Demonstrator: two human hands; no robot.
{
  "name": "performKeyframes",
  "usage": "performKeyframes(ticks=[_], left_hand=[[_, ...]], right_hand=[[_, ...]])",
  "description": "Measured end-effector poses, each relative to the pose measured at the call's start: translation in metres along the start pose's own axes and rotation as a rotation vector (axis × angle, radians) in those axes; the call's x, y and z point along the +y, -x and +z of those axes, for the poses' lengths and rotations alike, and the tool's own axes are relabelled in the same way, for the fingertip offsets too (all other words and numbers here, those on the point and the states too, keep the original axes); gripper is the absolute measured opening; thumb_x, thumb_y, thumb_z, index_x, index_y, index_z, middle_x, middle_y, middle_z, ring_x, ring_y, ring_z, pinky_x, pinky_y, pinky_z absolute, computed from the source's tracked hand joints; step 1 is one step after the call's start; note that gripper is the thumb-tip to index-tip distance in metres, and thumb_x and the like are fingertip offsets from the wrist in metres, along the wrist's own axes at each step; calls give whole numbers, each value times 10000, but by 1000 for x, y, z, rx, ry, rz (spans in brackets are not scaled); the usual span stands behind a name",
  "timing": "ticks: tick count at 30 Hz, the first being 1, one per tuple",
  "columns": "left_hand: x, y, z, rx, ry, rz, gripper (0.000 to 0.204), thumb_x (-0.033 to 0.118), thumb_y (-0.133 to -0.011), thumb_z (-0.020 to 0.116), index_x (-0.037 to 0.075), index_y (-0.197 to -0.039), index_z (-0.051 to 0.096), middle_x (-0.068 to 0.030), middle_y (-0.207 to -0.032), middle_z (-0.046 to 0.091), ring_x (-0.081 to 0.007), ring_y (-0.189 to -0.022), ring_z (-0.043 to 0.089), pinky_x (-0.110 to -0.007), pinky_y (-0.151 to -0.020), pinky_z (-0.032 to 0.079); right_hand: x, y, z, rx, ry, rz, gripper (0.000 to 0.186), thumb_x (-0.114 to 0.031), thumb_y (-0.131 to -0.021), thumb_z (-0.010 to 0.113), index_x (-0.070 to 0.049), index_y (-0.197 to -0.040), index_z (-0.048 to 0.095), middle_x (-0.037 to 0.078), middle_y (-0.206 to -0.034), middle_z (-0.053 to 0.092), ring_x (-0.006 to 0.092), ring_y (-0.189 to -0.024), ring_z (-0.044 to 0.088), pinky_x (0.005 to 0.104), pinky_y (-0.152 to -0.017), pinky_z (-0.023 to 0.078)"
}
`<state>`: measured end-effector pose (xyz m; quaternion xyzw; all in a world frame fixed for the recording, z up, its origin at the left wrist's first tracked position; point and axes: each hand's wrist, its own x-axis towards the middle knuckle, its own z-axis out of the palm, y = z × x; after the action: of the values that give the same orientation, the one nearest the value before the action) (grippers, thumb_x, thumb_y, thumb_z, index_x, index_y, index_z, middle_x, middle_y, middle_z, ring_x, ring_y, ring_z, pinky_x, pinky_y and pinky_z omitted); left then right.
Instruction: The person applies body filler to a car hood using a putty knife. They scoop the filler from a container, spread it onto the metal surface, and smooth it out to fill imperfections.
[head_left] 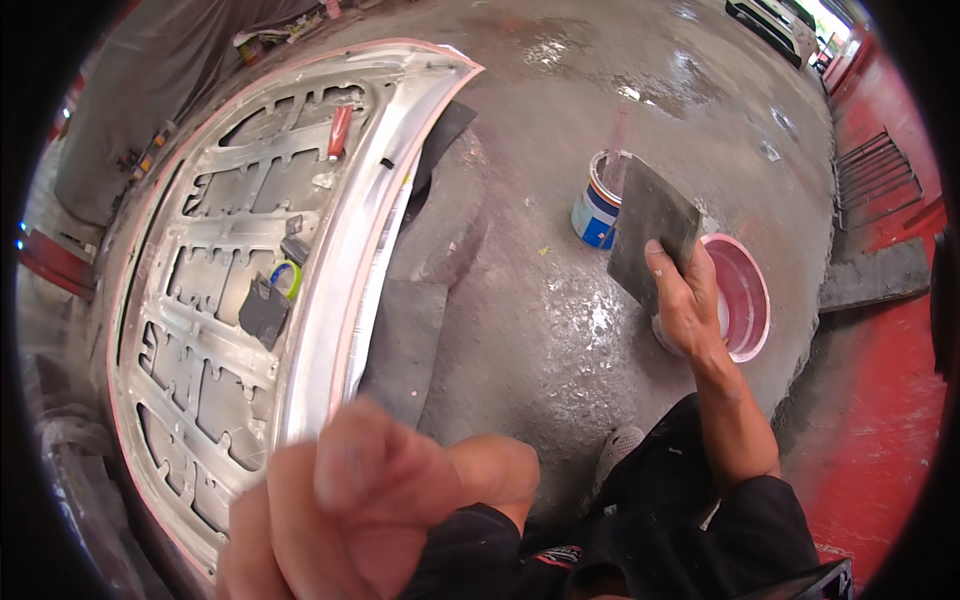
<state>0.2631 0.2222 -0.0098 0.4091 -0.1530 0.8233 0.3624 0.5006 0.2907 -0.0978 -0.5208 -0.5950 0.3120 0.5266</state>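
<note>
The left hand (345, 500), blurred and close to the camera, has its fingers curled, and I cannot tell whether it has hold of anything; further right, the right hand (686, 300) is closed on the lower edge of a dark sheet (645, 215), thumb flat on its face, the sheet tilted in front of a can and beside a pink bucket. A sheet gripped at one edge like this should handle best with the thumb laid flat and the wrist loose — pinched too hard, it could bend or slip. Around the work, from the left, a big metal car panel (325, 290) lies with its ribbed side up, carrying a red tube (340, 132), a green tape roll (297, 280) and some dark scraps (263, 312); the left hand hides part of its near end. On the shiny, wet-looking floor (515, 330) stand the can (595, 215) and the pink bucket (760, 300) — both partly covered, and near enough to be knocked. Beyond them, a metal grate (880, 180) leans by the red wall (905, 370).
</note>
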Motion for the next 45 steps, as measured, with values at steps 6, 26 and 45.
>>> performKeyframes(ticks=[6,26,45], left_hand=[[-65,27,-105,277,-266,-305,490,386,-1011,413,-18,-1247,559,-156,-1214,603,-264,-1129,559,-425,-1075,358],[-178,117,-149,118,-156,-1011,346,318,-1005,529,3,-1106,632,14,-994,640,-61,-905,562,-240,-811,471],[-148,90,-143,256,-140,-825,451,169,-870,721,-20,-1239,546,-63,-1104,644,-111,-972,601,-271,-853,494]], right_hand=[[-5,-4,19,6,-116,126,341,-109,-951,581,17,-1267,556,65,-1174,625,148,-1059,565,284,-933,436],[17,-19,19,-60,-611,403,634,-498,-1022,336,14,-1389,405,156,-1327,541,264,-1145,588,384,-963,485],[22,-15,-1,278,-39,101,439,-263,-969,544,71,-1253,547,192,-1173,602,251,-1044,594,331,-946,450]])
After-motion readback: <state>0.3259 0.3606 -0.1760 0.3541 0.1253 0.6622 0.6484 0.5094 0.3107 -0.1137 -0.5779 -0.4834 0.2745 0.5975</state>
